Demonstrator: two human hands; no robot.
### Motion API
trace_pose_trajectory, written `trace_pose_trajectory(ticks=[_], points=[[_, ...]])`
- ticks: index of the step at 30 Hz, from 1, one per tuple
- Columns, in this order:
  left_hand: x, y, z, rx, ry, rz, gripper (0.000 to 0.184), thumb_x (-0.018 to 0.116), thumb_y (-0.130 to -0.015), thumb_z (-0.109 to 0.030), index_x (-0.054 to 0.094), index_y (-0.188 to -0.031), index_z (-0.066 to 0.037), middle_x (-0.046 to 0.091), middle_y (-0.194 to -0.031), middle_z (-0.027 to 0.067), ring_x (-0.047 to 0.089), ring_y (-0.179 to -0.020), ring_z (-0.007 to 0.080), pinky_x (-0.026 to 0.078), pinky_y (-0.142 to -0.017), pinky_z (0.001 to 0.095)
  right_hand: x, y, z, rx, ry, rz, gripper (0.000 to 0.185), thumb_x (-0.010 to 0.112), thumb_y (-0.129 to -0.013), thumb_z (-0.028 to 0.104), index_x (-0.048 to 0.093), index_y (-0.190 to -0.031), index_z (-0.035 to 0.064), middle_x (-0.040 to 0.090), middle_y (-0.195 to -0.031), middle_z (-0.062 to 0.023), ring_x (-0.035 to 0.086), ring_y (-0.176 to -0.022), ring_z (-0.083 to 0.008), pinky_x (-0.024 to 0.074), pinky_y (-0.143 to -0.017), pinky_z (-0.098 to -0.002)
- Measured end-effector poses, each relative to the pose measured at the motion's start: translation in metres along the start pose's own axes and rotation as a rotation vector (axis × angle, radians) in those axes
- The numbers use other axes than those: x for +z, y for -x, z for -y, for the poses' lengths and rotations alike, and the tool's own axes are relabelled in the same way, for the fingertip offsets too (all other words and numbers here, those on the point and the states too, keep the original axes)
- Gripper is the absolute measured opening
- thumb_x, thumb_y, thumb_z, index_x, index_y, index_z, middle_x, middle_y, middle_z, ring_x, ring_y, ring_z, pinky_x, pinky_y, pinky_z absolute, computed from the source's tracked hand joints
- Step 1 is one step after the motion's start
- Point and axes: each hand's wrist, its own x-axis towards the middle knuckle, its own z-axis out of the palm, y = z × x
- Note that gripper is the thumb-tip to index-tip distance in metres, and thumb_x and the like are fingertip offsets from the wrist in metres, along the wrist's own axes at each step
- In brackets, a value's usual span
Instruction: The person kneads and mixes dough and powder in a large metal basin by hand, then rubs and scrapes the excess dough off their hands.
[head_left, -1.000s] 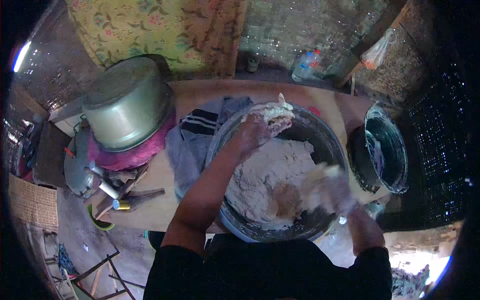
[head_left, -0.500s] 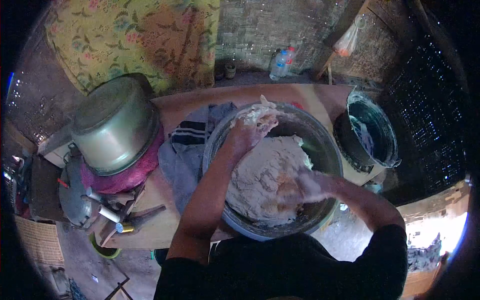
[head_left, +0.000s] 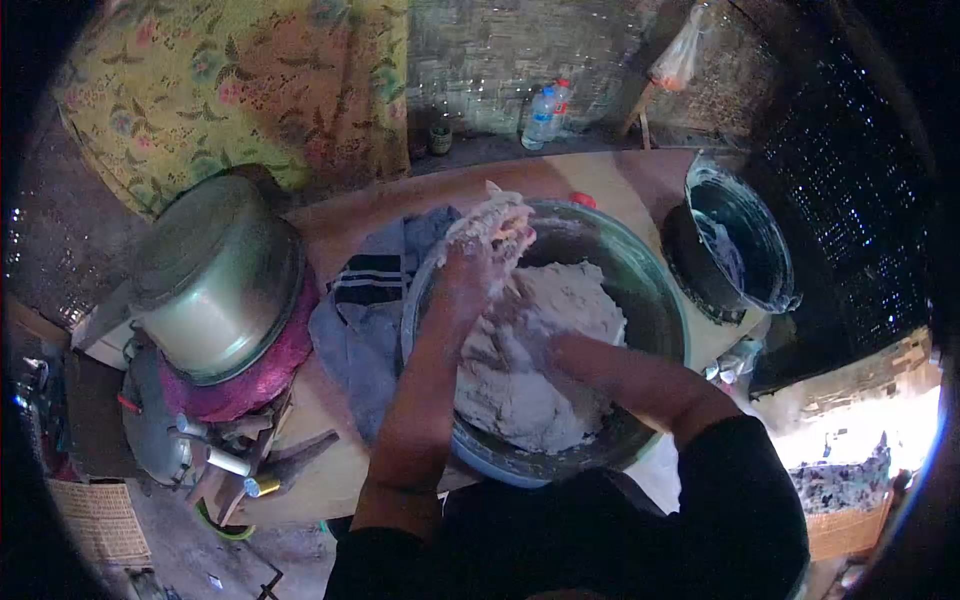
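A big mass of pale dough (head_left: 540, 405) with a rough, floury surface fills much of a wide metal basin (head_left: 672, 300). My left hand (head_left: 495, 235) is above the basin's far left rim, thickly coated in dough, its fingers apart and loosely bent. Only sticky dough clings to it. Against the upper left of the dough is my right hand (head_left: 515, 325), whitened and smeared by motion. Its fingers cannot be made out clearly.
Left of the basin lie a grey striped cloth (head_left: 370, 310) and a large upturned pot (head_left: 215, 285) on pink material (head_left: 215, 395). A dark bucket (head_left: 740, 240) stands at right. Plastic bottles (head_left: 540, 118) are by the wall; tools (head_left: 230, 460) lie at the left front.
My right hand has moved left across the dough, closer to my left hand. My left hand remains near the far left rim. The view has shifted slightly.
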Motion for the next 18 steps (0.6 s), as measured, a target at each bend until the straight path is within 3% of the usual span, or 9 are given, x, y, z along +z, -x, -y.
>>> trace_pose_trajectory(ticks=[3,5,7,8,12,15,16,17,18], points=[[0.007,0.007,-0.004,-0.015,0.118,-0.077,0.02,0.058,-0.085,-0.014,0.059,-0.1,-0.002,0.062,-0.099,0.0112,0.059,-0.096,0.0211,0.046,-0.084,0.0324,-0.007,-0.011,0.004,0.024,-0.091,0.172,0.057,0.048,-0.082,0.046,0.043,-0.125,0.0076,0.039,-0.131,-0.0176,0.036,-0.12,-0.0347,0.0226,-0.104,-0.0486],[0.016,0.014,0.012,-0.125,0.205,0.045,0.024,0.054,-0.087,-0.016,0.057,-0.105,0.0,0.06,-0.104,0.0125,0.056,-0.102,0.0227,0.043,-0.09,0.0328,-0.006,-0.004,-0.002,0.012,-0.276,0.397,0.048,0.042,-0.089,0.038,0.041,-0.126,0.0086,0.041,-0.13,-0.0144,0.039,-0.118,-0.0283,0.0276,-0.101,-0.0403],[0.032,0.021,0.042,-0.342,1.564,0.025,0.03,0.049,-0.089,-0.017,0.051,-0.111,0.003,0.055,-0.114,0.0151,0.052,-0.107,0.026,0.04,-0.095,0.0339,0.026,0.034,-0.015,0.017,-1.287,0.238,0.043,0.036,-0.094,0.032,0.039,-0.129,0.0084,0.042,-0.13,-0.0105,0.037,-0.121,-0.021,0.0307,-0.102,-0.0296],[0.033,0.019,0.044,-0.307,1.562,0.045,0.03,0.049,-0.089,-0.017,0.051,-0.111,0.003,0.055,-0.114,0.0151,0.052,-0.107,0.026,0.04,-0.095,0.0339,0.043,0.053,-0.015,0.14,-2.213,0.161,0.042,0.033,-0.095,0.03,0.037,-0.13,0.008,0.04,-0.133,-0.0087,0.034,-0.124,-0.0203,0.028,-0.104,-0.0286],[0.031,0.021,0.05,-0.366,1.156,0.067,0.038,0.048,-0.089,-0.025,0.047,-0.118,0.0,0.048,-0.123,0.0135,0.049,-0.11,0.0283,0.036,-0.1,0.035,-0.019,0.109,-0.027,0.225,-1.929,-0.007,0.047,0.032,-0.095,0.036,0.035,-0.131,0.0056,0.039,-0.133,-0.0078,0.034,-0.124,-0.0199,0.0256,-0.105,-0.0302],[0.014,0.019,0.009,-0.64,1.492,0.051,0.032,0.053,-0.087,-0.021,0.051,-0.113,-0.003,0.054,-0.118,0.0123,0.053,-0.106,0.0259,0.042,-0.093,0.033,0.003,0.128,-0.123,0.227,-1.371,-0.213,0.05,0.036,-0.092,0.039,0.04,-0.127,0.0035,0.041,-0.13,-0.0099,0.038,-0.122,-0.0188,0.0269,-0.103,-0.0321],[0.003,0.009,-0.016,-0.434,0.731,0.135,0.029,0.055,-0.085,-0.019,0.054,-0.11,-0.003,0.057,-0.113,0.0126,0.055,-0.103,0.0253,0.043,-0.09,0.0331,0.02,0.131,-0.161,0.273,-1.142,-0.275,0.052,0.038,-0.091,0.041,0.042,-0.125,0.0031,0.042,-0.129,-0.0105,0.039,-0.121,-0.0186,0.0277,-0.102,-0.0328],[-0.001,0.004,-0.027,-0.198,-0.02,0.208,0.025,0.057,-0.084,-0.016,0.057,-0.106,-0.004,0.06,-0.108,0.0129,0.057,-0.1,0.0247,0.045,-0.087,0.0333,0.055,0.126,-0.197,0.275,-1.205,-0.241,0.051,0.036,-0.092,0.04,0.04,-0.127,0.0035,0.043,-0.128,-0.0103,0.042,-0.117,-0.0189,0.0302,-0.101,-0.0321],[0.001,0.005,-0.025,-0.213,-0.01,0.216,0.025,0.057,-0.084,-0.016,0.057,-0.106,-0.004,0.06,-0.108,0.0129,0.057,-0.1,0.0247,0.045,-0.087,0.0333,0.083,0.118,-0.227,0.271,-1.267,-0.209,0.05,0.033,-0.093,0.039,0.039,-0.128,0.0039,0.044,-0.127,-0.01,0.045,-0.113,-0.0192,0.0328,-0.099,-0.0314]])
